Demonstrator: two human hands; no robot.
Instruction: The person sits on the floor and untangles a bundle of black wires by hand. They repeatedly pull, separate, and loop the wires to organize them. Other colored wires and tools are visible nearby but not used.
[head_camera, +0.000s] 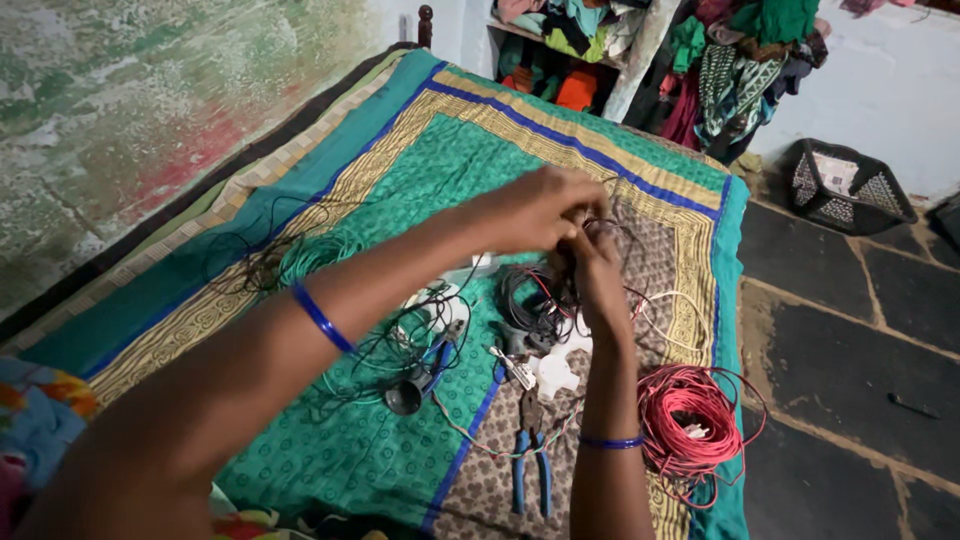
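My left hand and my right hand meet above the bed, fingers pinched together on thin dark wires that hang down to a black wire bundle. Each wrist wears a blue bangle. Below my hands lie a white plastic fitting, blue-handled pliers and a black bulb holder. A coil of red wire sits to the right of my right forearm. What exactly my fingertips pinch is hidden.
A green and gold patterned bedspread covers the bed. A green wire coil and loose black wire lie at the left. Clothes hang on shelves at the back. A black basket stands on the dark stone floor at right.
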